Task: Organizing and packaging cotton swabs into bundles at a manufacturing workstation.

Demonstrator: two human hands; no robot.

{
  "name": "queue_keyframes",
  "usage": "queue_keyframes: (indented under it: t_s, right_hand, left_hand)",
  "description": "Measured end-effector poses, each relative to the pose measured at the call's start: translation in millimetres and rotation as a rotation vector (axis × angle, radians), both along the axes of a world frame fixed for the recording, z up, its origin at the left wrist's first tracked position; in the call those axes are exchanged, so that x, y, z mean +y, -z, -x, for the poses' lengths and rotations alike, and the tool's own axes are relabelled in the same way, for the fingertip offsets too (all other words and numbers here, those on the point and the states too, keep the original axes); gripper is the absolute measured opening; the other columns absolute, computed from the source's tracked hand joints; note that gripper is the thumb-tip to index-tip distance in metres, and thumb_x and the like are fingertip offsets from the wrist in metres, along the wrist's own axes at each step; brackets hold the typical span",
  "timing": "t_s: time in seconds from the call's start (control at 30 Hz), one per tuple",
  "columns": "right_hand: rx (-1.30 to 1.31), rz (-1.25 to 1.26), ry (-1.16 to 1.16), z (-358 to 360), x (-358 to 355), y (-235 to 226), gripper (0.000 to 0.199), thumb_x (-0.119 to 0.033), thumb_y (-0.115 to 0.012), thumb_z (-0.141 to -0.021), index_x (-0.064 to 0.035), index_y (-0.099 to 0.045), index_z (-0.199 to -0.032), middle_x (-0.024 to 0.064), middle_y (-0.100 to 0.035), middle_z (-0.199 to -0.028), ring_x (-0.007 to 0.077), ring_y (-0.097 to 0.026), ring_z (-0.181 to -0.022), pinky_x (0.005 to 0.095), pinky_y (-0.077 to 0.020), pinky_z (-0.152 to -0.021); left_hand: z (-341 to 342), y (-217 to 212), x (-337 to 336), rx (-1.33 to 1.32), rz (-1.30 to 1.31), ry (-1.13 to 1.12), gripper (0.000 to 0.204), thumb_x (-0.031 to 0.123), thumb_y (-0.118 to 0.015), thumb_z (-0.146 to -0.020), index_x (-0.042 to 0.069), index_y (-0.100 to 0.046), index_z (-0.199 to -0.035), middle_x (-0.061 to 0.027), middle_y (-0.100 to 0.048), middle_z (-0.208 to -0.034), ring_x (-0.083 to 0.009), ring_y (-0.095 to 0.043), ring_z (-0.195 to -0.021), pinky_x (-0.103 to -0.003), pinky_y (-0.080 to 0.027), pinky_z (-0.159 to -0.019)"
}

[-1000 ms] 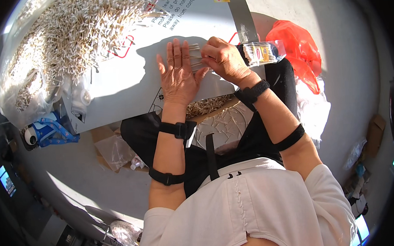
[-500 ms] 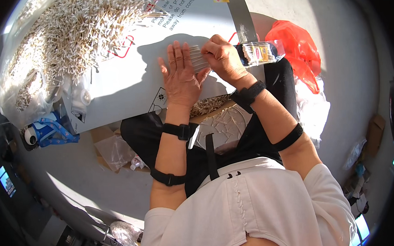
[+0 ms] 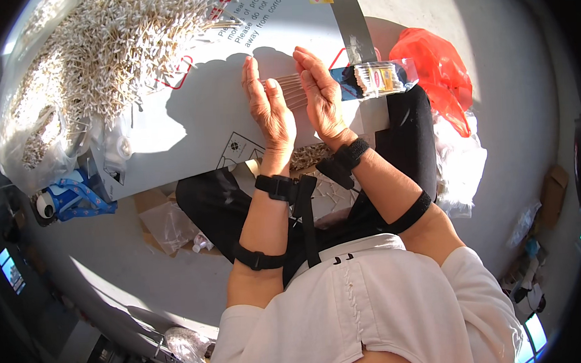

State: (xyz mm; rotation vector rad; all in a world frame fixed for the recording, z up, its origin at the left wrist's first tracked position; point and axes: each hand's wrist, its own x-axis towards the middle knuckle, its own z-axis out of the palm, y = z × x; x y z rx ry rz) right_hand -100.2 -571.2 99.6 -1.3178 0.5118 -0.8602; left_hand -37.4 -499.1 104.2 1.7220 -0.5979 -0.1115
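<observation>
A row of cotton swabs [image 3: 291,91] lies side by side on the grey printed board, between my two hands. My left hand [image 3: 272,113] stands on edge at the swabs' left ends, its fingers stretched out. Facing it, my right hand [image 3: 326,101] has its palm side at the right ends, fingers also extended. The swab tips are hidden behind the hands. Just right of my right hand, a clear packet of cotton swabs [image 3: 383,78] with a yellow and red label lies at the board's edge.
A big heap of loose swabs [image 3: 119,52] spills from a clear plastic bag [image 3: 13,150] at the far left. A red plastic bag [image 3: 432,69] sits right of the board [image 3: 164,155]. More swabs [image 3: 309,155] show in a box below its near edge. A blue strap [image 3: 84,195] hangs at left.
My left hand has turned from lying flat to standing on edge. My right hand has gone from pinching at the swabs' right ends to stretched fingers there.
</observation>
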Motion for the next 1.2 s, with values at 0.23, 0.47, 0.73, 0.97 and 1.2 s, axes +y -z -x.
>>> queue_keyframes:
  t_s: [0.23, 0.47, 0.73, 0.97, 1.2]
  right_hand:
    - [0.063, 0.036, 0.011, 13.8, -15.9, -5.7, 0.027, -0.005, -0.048, -0.101, 0.0057, -0.054, -0.126, 0.0152, -0.051, -0.135, 0.0231, -0.05, -0.124, 0.031, -0.0376, -0.108]
    - [0.109, 0.019, -0.017, 19.6, -23.0, -2.3, 0.024, -0.004, -0.052, -0.099, 0.0055, -0.055, -0.122, 0.0143, -0.053, -0.131, 0.0228, -0.052, -0.121, 0.0309, -0.0397, -0.105]
    - [0.113, -0.004, -0.034, 17.5, -22.1, -5.3, 0.024, -0.004, -0.054, -0.098, 0.0045, -0.055, -0.121, 0.0136, -0.054, -0.129, 0.022, -0.053, -0.12, 0.0311, -0.041, -0.104]
    - [0.115, -0.044, -0.042, 20.7, -23.4, -3.4, 0.027, -0.006, -0.051, -0.101, 0.0036, -0.055, -0.126, 0.0116, -0.05, -0.134, 0.0196, -0.048, -0.127, 0.0315, -0.0368, -0.11]
    - [0.164, -0.1, 0.006, 12.7, -25.0, -9.6, 0.025, 0.001, -0.057, -0.093, 0.0031, -0.057, -0.117, 0.0115, -0.057, -0.121, 0.0189, -0.059, -0.108, 0.0301, -0.048, -0.095]
  left_hand:
    - [-42.7, 9.5, 12.9, -0.177, -0.065, -0.06, 0.035, 0.001, -0.057, -0.093, 0.003, -0.054, -0.128, -0.014, -0.057, -0.125, -0.0276, -0.056, -0.114, -0.037, -0.048, -0.093]
    - [-141.7, -23.6, -18.2, -0.722, -0.609, 0.061, 0.032, -0.004, -0.064, -0.072, 0.008, -0.067, -0.101, -0.0111, -0.056, -0.092, -0.0324, -0.057, -0.092, -0.042, -0.049, -0.081]
    - [-182.9, -36.7, -70.1, -1.229, -0.843, 0.372, 0.013, 0.01, -0.061, -0.078, 0.009, -0.071, -0.086, -0.0054, -0.062, -0.1, -0.0241, -0.055, -0.101, -0.04, -0.044, -0.086]
    - [-126.9, -46.2, -74.1, -0.93, -0.851, 0.522, 0.011, 0.014, -0.065, -0.077, 0.007, -0.072, -0.08, -0.0089, -0.065, -0.094, -0.0272, -0.056, -0.103, -0.041, -0.043, -0.088]
    - [-118.8, -42.5, -48.4, -0.475, -0.797, 0.542, 0.01, 0.003, -0.071, -0.073, 0.004, -0.068, -0.083, -0.0118, -0.062, -0.093, -0.0327, -0.056, -0.099, -0.043, -0.046, -0.089]
